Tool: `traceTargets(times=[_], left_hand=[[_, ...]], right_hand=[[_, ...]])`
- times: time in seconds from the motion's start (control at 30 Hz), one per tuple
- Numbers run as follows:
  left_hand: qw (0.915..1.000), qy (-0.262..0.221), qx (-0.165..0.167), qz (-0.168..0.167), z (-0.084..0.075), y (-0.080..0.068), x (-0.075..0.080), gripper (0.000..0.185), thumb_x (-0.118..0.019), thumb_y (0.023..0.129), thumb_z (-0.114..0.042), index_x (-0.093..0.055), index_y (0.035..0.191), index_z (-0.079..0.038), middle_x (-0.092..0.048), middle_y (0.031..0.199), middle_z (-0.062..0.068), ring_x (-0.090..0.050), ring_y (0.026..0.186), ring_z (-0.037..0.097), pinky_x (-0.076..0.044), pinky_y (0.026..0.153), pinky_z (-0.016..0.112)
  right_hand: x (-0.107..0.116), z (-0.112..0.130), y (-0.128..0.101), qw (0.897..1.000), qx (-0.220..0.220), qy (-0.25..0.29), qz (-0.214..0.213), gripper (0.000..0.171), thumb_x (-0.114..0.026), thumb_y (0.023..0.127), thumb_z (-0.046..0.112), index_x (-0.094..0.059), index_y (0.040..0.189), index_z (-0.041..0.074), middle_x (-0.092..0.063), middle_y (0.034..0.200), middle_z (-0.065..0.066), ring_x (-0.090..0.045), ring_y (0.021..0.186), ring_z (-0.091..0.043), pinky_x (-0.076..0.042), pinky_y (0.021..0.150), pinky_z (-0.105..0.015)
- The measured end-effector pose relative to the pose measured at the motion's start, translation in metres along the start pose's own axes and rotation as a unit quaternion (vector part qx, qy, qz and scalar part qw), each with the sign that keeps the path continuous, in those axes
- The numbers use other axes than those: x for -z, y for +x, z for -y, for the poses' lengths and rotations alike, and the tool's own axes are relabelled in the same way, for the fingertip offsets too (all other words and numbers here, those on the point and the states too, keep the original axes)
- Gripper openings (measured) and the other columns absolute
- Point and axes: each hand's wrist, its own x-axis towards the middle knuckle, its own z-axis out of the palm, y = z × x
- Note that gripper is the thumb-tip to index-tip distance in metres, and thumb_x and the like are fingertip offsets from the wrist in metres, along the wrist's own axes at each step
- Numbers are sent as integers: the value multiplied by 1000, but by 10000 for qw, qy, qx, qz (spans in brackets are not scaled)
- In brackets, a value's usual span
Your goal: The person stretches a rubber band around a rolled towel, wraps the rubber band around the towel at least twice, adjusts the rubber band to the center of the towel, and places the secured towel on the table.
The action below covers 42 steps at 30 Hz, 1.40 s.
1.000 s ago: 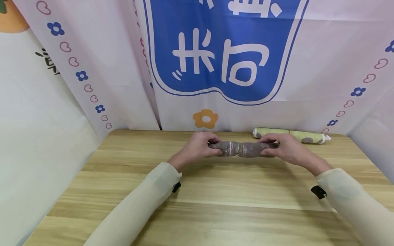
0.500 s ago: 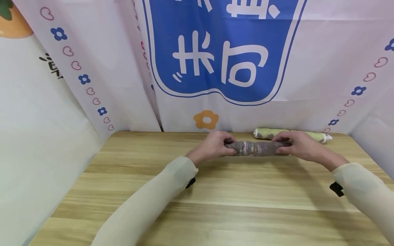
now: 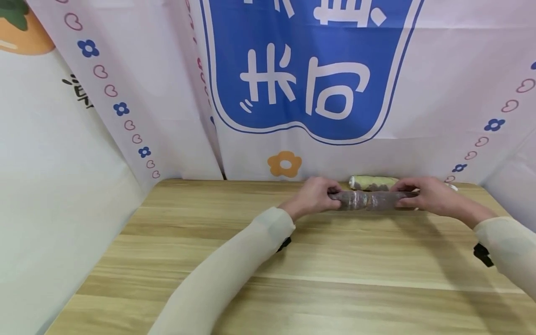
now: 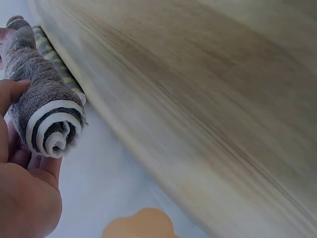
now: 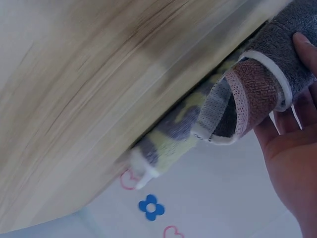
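Observation:
A rolled grey-brown towel (image 3: 378, 200), cinched by a thin band at its middle, lies lengthwise between my two hands above the table's far part. My left hand (image 3: 316, 195) grips its left end with thumb and fingers. In the left wrist view the rolled towel's end (image 4: 54, 129) shows a spiral with white edging. My right hand (image 3: 429, 197) holds the other end, where the right wrist view shows a loose reddish-brown fold (image 5: 252, 94). Just behind it a yellow-green rolled towel (image 3: 372, 182) with grey patches lies along the back edge, partly covered by my right hand.
The wooden table (image 3: 293, 274) runs back to a hanging white cloth (image 3: 247, 158) with a blue printed sign and flowers. White sheets (image 3: 63, 186) enclose the left side, and similar cloth rises on the right.
Both hands have carried the grey-brown rolled towel to the right, so it now sits in front of the yellow-green roll. My grip on both ends looks the same.

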Motion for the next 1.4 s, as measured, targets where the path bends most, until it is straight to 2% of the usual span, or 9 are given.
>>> traceTargets(times=[0.3, 0.37, 0.67, 0.9, 1.03, 1.4], left_hand=[[9991, -407, 34, 136, -9, 20, -14, 30, -76, 94, -7, -78, 124, -9, -76, 112, -1, -65, 91, 4, -49, 77, 14], [9992, -371, 31, 135, -10, 24, -18, 30, -76, 94, -7, -77, 124, -9, -76, 114, -1, -65, 92, 4, -49, 77, 14], [9989, 383, -278, -51, -17, 46, -36, 29, -78, 95, -13, -79, 124, -12, -76, 115, -3, -66, 99, 4, -46, 82, 11], [9988, 438, -92, -187, -18, 56, -47, 22, -80, 95, -19, -81, 117, -16, -76, 109, -8, -65, 96, 1, -46, 83, 10], [9984, 485, -93, -284, -21, 60, -49, 20, -82, 94, -19, -82, 113, -15, -76, 105, -9, -65, 92, 0, -46, 81, 10], [9983, 494, 59, -297, -25, 72, -60, 27, -84, 91, -17, -81, 118, -16, -76, 112, -8, -64, 99, 3, -45, 85, 11]], right_hand=[[8, -22, -8, 9985, -487, 259, 63, 29, -85, 92, 12, -74, 118, 4, -74, 111, -11, -67, 92, -20, -59, 62, -34], [10, -28, -9, 9985, -508, 185, 56, 31, -85, 91, 12, -73, 118, 3, -73, 111, -12, -66, 92, -20, -59, 62, -34], [18, -47, -16, 9976, -678, 37, 120, 30, -84, 93, 14, -73, 118, 4, -72, 110, -9, -64, 90, -11, -58, 63, -33], [19, -59, -18, 9982, -579, -93, -96, 27, -87, 89, 11, -74, 113, 5, -72, 104, -6, -61, 85, -8, -56, 62, -31], [20, -65, -19, 9982, -560, -119, -187, 27, -88, 88, 10, -74, 110, 4, -72, 100, -6, -59, 81, -5, -55, 60, -30], [22, -76, -22, 9971, -734, -139, -162, 29, -89, 87, 10, -74, 110, 1, -73, 98, -6, -58, 77, -6, -53, 61, -30]])
